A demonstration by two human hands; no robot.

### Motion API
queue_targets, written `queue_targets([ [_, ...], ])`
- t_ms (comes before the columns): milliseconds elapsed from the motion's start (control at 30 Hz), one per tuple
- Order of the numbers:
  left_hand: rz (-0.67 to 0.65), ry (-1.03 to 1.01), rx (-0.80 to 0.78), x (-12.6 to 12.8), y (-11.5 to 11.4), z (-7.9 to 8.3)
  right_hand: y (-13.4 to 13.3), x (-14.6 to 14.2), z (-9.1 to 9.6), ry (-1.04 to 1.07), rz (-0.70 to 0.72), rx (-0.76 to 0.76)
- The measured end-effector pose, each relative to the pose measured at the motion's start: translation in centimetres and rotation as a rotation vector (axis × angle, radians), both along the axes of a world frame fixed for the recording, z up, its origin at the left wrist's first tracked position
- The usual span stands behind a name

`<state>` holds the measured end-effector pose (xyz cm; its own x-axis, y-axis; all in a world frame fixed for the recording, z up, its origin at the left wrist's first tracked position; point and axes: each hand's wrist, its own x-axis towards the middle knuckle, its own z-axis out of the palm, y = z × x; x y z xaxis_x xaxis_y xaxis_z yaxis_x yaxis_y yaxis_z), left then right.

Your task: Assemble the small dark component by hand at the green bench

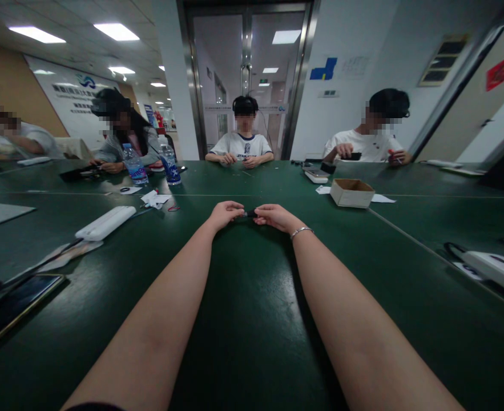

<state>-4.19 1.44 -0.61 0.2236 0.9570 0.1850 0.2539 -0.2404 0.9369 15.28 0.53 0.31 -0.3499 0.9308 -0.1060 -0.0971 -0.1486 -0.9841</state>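
"Pinching that small, narrow black piece (252, 214) in the head view, what could you get wrong?"

"Dropping it, I'd judge. You have the fingers of your left hand (226, 214) closed on one end and those of your right hand (274, 216) on the other, so an uneven pull could flick it away. On the dark green, smooth-topped desk (238, 319), you might struggle to spot something so dark."

"Would you lose it among the clutter?"

"Possibly, if it flew left towards the crumpled white paper scraps (155, 198) and thin red loop (173, 209). For now you have it between your hands, at the desk's middle; whether it touches the surface, you can't tell."

"How does it look to you?"

"Short and slim: black towards your right fingers, paler and greyish by your left. Your fingertips cover its ends, and it's too small for you to name the material."
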Motion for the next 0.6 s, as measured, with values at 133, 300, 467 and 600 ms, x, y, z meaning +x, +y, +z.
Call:
queue_targets([
  [133,-0.010,-0.021,0.032,-0.29,0.27,-0.30,0.00,-0.01,0.05,-0.007,-0.007,-0.004],
  [300,-0.007,-0.025,0.058,-0.39,0.36,-0.37,-0.02,0.03,0.04,0.000,-0.009,-0.010],
  [467,-0.012,-0.066,0.064,-0.19,0.20,-0.22,0.05,0.10,-0.03,0.009,0.003,-0.003],
  [600,-0.019,-0.069,0.119,-0.18,0.53,-0.45,0.13,0.13,-0.08,0.003,0.007,0.002],
])
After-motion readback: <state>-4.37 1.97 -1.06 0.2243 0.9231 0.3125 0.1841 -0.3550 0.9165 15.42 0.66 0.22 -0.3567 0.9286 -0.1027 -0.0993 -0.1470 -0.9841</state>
